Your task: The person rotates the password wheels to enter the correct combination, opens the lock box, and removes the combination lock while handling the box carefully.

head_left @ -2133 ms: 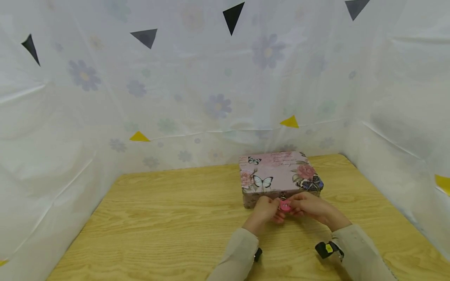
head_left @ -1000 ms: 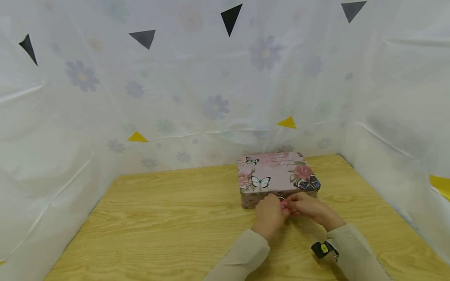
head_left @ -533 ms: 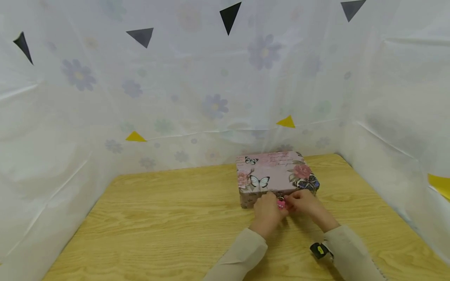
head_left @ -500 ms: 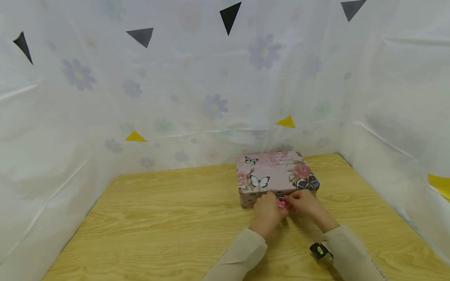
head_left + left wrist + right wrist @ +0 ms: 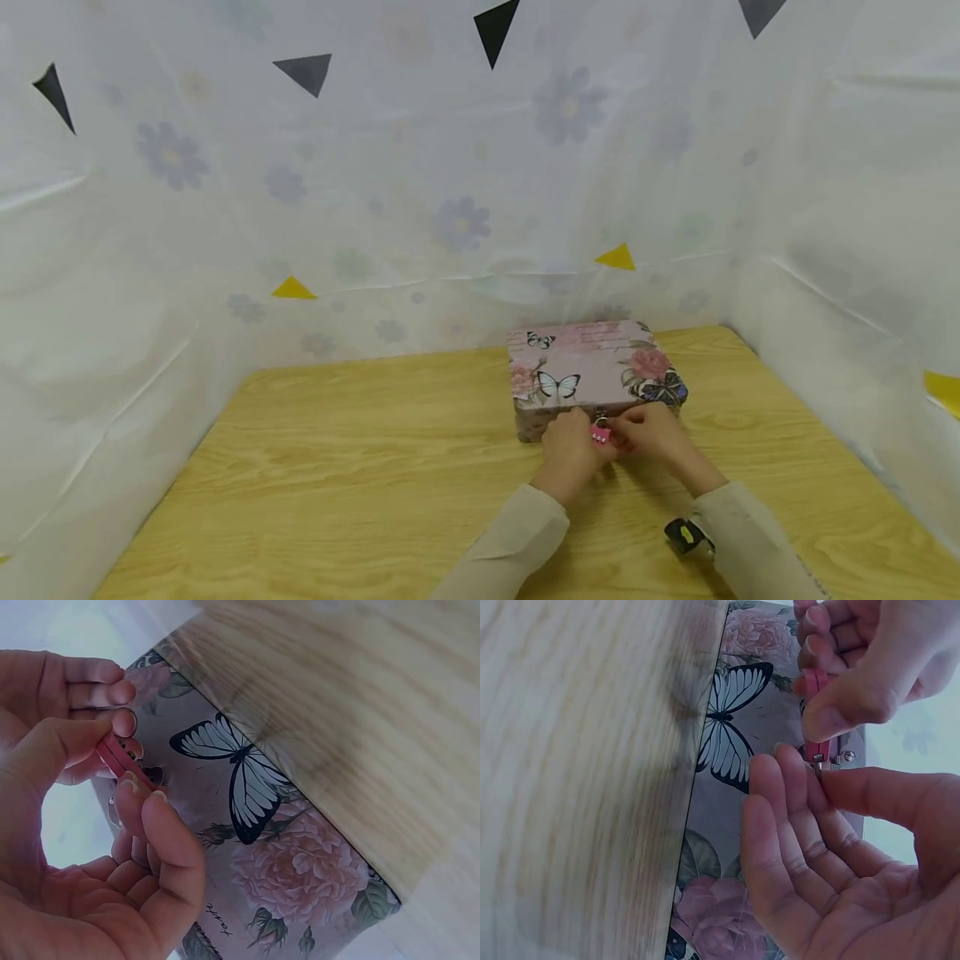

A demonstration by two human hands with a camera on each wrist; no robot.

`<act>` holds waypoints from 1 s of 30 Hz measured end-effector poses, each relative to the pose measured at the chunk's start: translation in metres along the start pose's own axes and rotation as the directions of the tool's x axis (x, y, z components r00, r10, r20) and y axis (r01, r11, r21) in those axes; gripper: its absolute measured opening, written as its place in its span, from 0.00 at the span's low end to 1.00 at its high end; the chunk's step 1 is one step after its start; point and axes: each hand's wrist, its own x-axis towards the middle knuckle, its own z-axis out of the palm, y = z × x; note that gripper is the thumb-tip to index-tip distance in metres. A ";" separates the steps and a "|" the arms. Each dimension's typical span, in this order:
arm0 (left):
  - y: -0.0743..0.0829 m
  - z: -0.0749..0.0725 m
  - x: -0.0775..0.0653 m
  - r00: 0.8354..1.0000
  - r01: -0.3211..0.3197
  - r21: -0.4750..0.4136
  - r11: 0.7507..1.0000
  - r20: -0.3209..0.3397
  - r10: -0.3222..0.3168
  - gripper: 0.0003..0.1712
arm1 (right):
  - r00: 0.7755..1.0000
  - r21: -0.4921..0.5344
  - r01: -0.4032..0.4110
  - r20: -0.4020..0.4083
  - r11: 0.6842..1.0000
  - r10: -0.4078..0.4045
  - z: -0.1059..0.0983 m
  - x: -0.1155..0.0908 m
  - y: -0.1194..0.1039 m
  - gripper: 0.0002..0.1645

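A small pink combination padlock [image 5: 601, 435] sits at the front clasp of a flower-and-butterfly box [image 5: 577, 358]; its dials face up in the head view. My left hand [image 5: 570, 457] pinches the padlock body from the left, and the left wrist view has its thumb and fingertips on the red-pink body [image 5: 116, 756]. From the other side, my right hand [image 5: 660, 440] pinches a small metal part [image 5: 818, 766] at the padlock's end between thumb and index finger. The other fingers of my right hand [image 5: 847, 877] are loosely bent. My fingers hide part of the clasp.
The box stands towards the back right of the wood-grain table [image 5: 337, 475]. White flower-patterned sheeting [image 5: 390, 183] walls the back and both sides. A black strap with a yellow mark [image 5: 685, 535] hangs at my right sleeve [image 5: 750, 533].
My left hand has turned so its back faces up and come in closer beside the padlock. The padlock has turned, and its dials show more clearly. The box stays in place.
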 end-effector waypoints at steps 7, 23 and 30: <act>-0.001 0.000 0.000 1.000 0.017 -0.029 0.999 0.026 -0.017 0.28 | 0.999 0.013 -0.034 0.010 0.999 0.034 -0.001 0.000 -0.003 0.16; -0.002 0.000 0.001 0.999 0.029 -0.102 0.994 0.017 -0.028 0.30 | 0.994 0.105 -0.098 0.055 0.990 0.093 -0.005 0.000 -0.003 0.18; -0.003 0.000 0.001 0.999 0.043 -0.097 0.994 0.027 -0.040 0.27 | 0.991 0.126 -0.119 0.075 0.985 0.110 -0.006 -0.001 -0.002 0.20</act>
